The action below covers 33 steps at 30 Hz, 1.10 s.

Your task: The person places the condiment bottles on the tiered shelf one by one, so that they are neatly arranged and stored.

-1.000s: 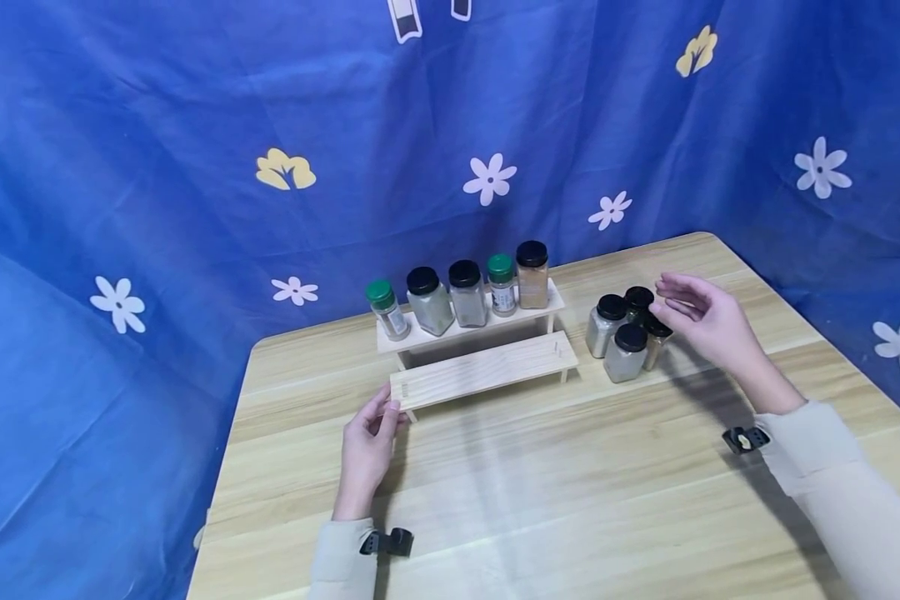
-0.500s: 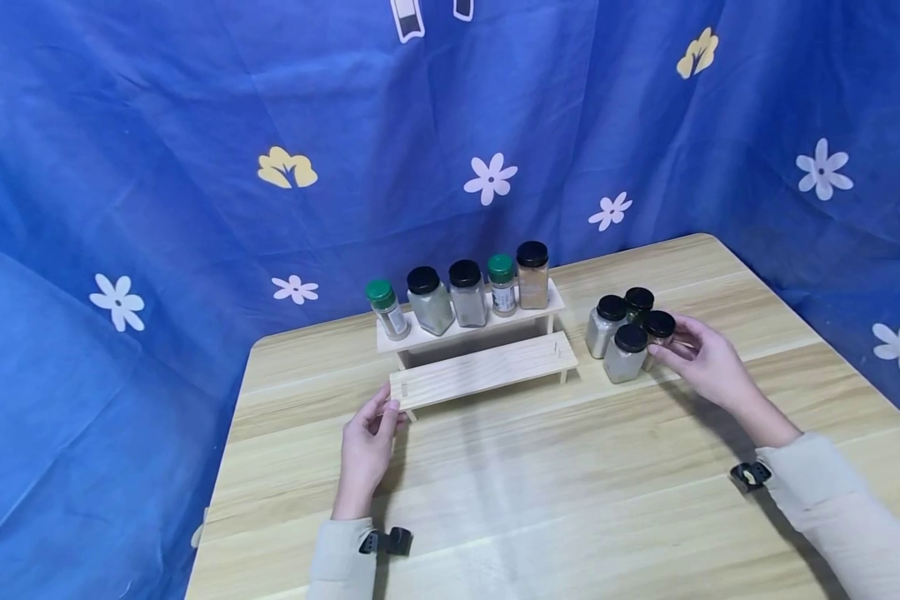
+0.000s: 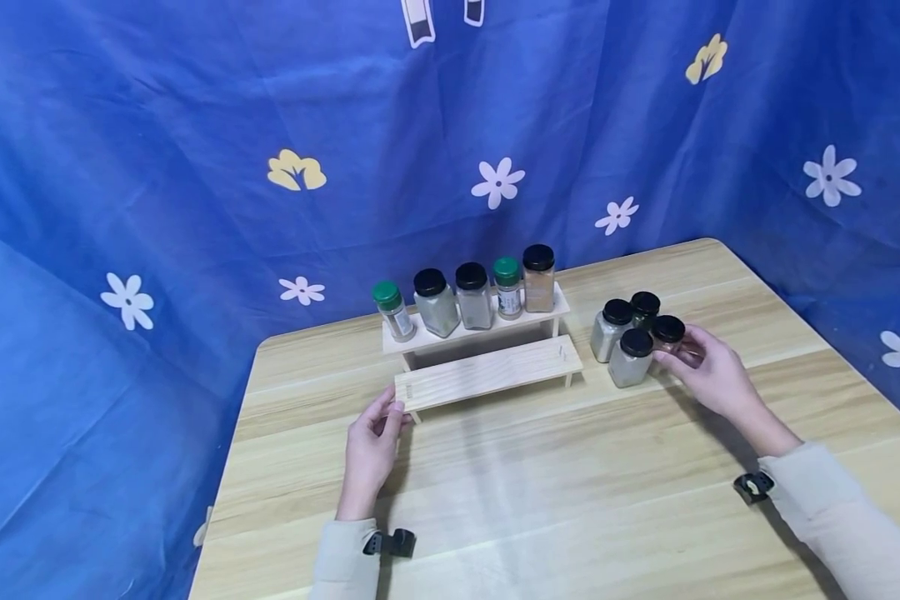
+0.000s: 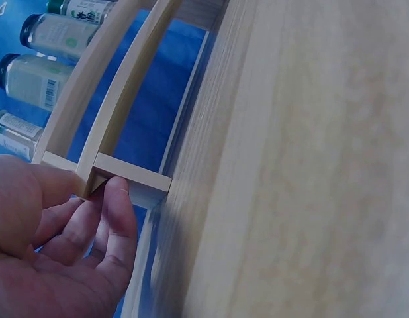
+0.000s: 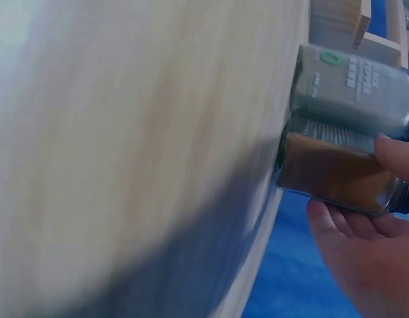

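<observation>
My left hand (image 3: 371,446) pinches the left end of the low front step of a two-step wooden rack (image 3: 487,371), thumb above and fingers below in the left wrist view. At the right, my right hand (image 3: 708,375) holds a spice jar (image 5: 333,169) of brown powder with a black lid, thumb on one side and fingers on the other. The jar stands upright on the table. Close against it is a black-lidded pepper jar (image 5: 353,89) of greyish contents. Two more black-lidded jars, a pale one (image 3: 610,332) and a dark one (image 3: 645,308), stand behind.
Several spice jars line the rack's upper step, including a green-lidded jar (image 3: 399,317) at its left end and a tall jar of tan powder (image 3: 539,283) at its right. A blue curtain (image 3: 390,167) hangs behind the wooden table (image 3: 510,500).
My right hand has come down from above the jar group and closed its fingers around the brown-powder jar, which now sits slightly apart. My left hand stays at the rack. The head view shifted slightly.
</observation>
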Motion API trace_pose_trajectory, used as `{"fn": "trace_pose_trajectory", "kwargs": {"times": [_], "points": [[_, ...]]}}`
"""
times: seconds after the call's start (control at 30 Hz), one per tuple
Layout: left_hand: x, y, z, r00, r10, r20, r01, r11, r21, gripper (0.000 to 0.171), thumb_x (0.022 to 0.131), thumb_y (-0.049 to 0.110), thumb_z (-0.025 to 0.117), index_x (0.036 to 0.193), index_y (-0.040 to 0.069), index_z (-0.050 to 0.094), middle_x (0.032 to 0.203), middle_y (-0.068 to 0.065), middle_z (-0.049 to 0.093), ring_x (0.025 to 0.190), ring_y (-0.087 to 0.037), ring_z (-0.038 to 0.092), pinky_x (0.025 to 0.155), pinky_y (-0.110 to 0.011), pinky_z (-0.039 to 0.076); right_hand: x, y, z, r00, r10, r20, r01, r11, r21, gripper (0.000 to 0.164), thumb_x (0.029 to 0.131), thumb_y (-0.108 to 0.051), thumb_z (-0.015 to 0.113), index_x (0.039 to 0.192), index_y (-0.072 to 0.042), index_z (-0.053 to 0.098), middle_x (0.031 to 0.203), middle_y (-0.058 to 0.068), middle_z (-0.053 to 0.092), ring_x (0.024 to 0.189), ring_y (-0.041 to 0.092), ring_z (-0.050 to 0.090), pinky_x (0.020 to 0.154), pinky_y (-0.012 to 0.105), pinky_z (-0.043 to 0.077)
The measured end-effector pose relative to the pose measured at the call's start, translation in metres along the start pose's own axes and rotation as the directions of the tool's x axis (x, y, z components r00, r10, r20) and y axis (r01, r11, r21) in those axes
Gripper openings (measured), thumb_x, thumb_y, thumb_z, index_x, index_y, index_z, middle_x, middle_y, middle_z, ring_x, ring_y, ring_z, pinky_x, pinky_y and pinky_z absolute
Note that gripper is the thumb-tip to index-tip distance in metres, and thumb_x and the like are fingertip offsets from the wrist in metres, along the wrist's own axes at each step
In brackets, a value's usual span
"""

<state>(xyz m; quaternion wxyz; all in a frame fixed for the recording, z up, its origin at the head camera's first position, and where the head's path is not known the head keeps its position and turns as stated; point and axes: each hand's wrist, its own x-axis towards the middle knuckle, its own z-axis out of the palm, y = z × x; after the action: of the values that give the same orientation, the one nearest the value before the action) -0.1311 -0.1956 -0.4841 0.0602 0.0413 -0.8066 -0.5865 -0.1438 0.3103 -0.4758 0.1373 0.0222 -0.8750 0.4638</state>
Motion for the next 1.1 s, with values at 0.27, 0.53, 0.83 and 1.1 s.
{"fn": "trace_pose_trajectory", "kwargs": {"times": [0.27,0.53,0.83,1.1], "points": [[0.000,-0.001,0.001,1.000,0.018,0.000,-0.018,1.000,0.003,0.042,0.107,0.009,0.059,0.149,-0.001,0.056,0.114,-0.028,0.073,0.091,-0.014,0.076,0.084,-0.022,0.066,0.008,-0.014,-0.029,0.997,-0.005,-0.078,0.008,0.999,0.034,0.040,0.095,-0.011,0.079,0.127,0.009,0.063,0.098,-0.021,0.068,0.090,-0.022,0.061,0.082,-0.002,0.052],[-0.001,0.000,0.001,1.000,0.026,-0.006,-0.026,1.000,0.001,0.041,0.107,0.009,0.060,0.147,-0.001,0.057,0.113,-0.027,0.074,0.090,-0.015,0.076,0.084,-0.022,0.066,0.018,-0.036,-0.053,0.992,-0.021,-0.124,0.032,0.995,0.092,0.028,0.094,-0.006,0.078,0.119,-0.014,0.067,0.097,-0.032,0.065,0.090,-0.018,0.064,0.083,-0.002,0.053],[0.000,0.001,-0.002,1.000,0.011,-0.002,-0.011,1.000,-0.002,0.042,0.107,0.009,0.060,0.148,0.001,0.057,0.114,-0.027,0.074,0.090,-0.012,0.076,0.085,-0.022,0.066,0.026,-0.062,-0.052,0.992,-0.043,-0.115,0.052,0.995,0.079,0.030,0.091,-0.002,0.081,0.118,-0.003,0.068,0.095,-0.032,0.066,0.089,-0.018,0.066,0.082,-0.001,0.054],[-0.001,0.004,-0.001,1.000,-0.018,0.005,0.017,1.000,0.020,0.043,0.107,0.012,0.061,0.149,0.005,0.057,0.113,-0.024,0.075,0.091,-0.012,0.075,0.086,-0.021,0.065,0.027,-0.092,-0.024,0.997,-0.079,-0.009,0.079,0.989,0.127,0.037,0.093,-0.005,0.080,0.127,0.003,0.067,0.101,-0.031,0.067,0.096,-0.014,0.067,0.087,0.003,0.056]]}}
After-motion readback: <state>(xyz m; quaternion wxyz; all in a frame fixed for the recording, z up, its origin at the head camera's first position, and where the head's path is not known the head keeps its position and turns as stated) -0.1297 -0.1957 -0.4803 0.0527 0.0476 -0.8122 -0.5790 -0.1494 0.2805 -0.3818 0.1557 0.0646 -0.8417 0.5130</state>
